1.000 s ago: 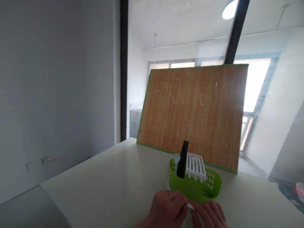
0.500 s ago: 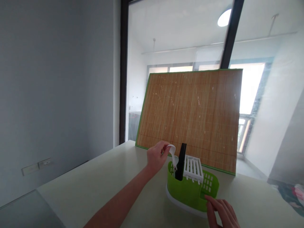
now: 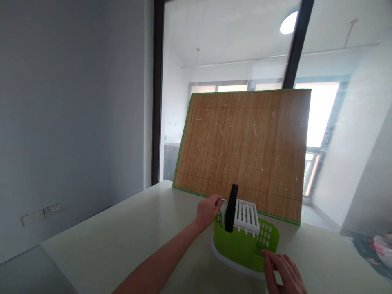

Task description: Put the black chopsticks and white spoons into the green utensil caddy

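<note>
My left hand (image 3: 208, 210) is closed on the upper end of a white spoon (image 3: 223, 208), whose lower part is inside the left section of a green plastic utensil holder (image 3: 235, 247). Close by the spoon, a long black utensil (image 3: 231, 210) stands tilted in the same section; its kind is unclear. A white slotted rack (image 3: 246, 216) with small hooks covers the holder's middle. At the front right, my right hand (image 3: 283, 269) has thumb and fingertips pinched at the holder's rim. The fingertips partly hide the contact there.
The holder stands on a white table (image 3: 131, 228). Behind it, a bamboo mat (image 3: 241, 151) with green edging leans against a dark-framed glass partition (image 3: 232, 45). A grey wall (image 3: 70, 122) with sockets is at left, and blurred fabric (image 3: 379, 249) lies at far right.
My left hand has moved down and slightly right, lowering the spoon further into the holder's left section. The right hand has stayed at the rim. The view has shifted a little.
</note>
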`<state>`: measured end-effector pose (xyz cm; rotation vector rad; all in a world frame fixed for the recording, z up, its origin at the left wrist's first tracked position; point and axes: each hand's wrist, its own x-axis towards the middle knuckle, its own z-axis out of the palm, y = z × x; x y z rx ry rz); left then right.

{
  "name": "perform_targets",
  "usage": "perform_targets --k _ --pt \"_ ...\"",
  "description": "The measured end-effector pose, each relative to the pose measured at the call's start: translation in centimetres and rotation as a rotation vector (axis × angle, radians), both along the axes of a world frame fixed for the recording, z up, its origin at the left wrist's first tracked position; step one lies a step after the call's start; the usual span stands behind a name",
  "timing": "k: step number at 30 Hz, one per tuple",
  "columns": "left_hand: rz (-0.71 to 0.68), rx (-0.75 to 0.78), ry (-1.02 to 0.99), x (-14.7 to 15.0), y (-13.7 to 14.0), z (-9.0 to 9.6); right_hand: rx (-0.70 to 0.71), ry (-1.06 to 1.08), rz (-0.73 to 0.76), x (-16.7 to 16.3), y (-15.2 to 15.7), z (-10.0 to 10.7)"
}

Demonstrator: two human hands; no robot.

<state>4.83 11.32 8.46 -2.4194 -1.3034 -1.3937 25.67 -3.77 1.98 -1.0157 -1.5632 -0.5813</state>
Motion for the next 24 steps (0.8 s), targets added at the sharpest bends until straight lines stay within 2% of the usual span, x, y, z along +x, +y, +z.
perform_targets --k 7,14,16,19,21,24 --pt "0.002 -0.047 0.045 0.0 0.7 -0.7 -0.003 0.042 -0.021 -0.1 0.1 -0.3" --pt "0.038 -0.115 0.047 -0.6 0.9 -1.3 -0.078 -0.049 -0.065 0.7 0.4 -0.6" --pt "0.035 -0.113 0.018 -1.0 0.7 -1.2 -0.201 -0.075 -0.093 1.6 0.7 -0.9" --pt "0.054 -0.101 -0.123 -1.6 -0.2 -1.5 -0.556 -0.059 -0.087 4.1 1.1 -1.7" --pt "0.067 -0.089 -0.262 -1.9 -1.4 -2.5 -0.783 0.005 -0.032 6.1 1.0 -2.0" --pt "0.035 -0.081 -0.391 -2.0 -4.0 -5.3 -0.949 0.08 -0.114 8.7 0.3 -1.9"
